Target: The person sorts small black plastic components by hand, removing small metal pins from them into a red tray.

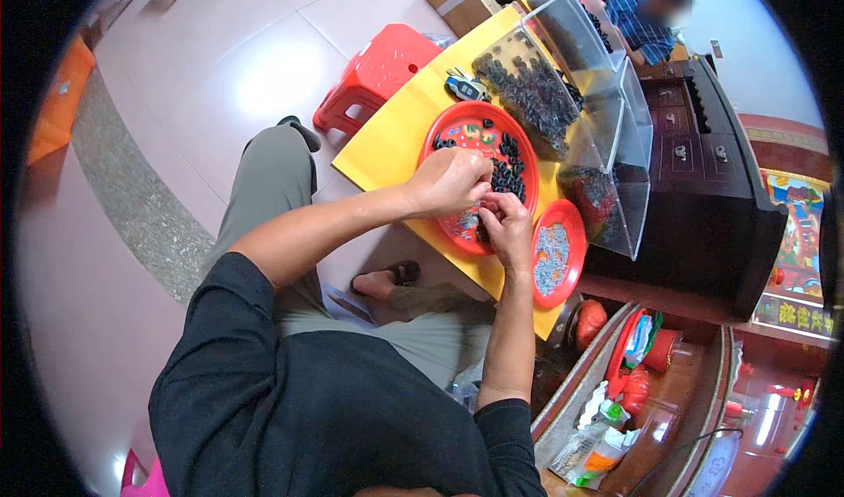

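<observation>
Both my hands meet above a round red tray (431,137) that holds several small black ring-like pieces (507,179). My left hand (452,181) is closed, its fingers curled at the tray's middle. Right beside it, my right hand (507,223) is pinched, thumb and fingers together. Whatever lies between the fingers is too small and too covered to make out. To the right of my right hand sits a smaller red plate (574,273) with many small silvery pieces (551,258) in it. The tray and plate rest on a yellow tabletop (378,150).
Clear plastic boxes (607,128) stand along the table's far right, with black pieces (527,88) by them. A small blue and silver object (466,84) lies behind the tray. A red stool (378,71) is beyond the table's left edge. Another person (629,18) sits at the far right, near a dark cabinet (694,189).
</observation>
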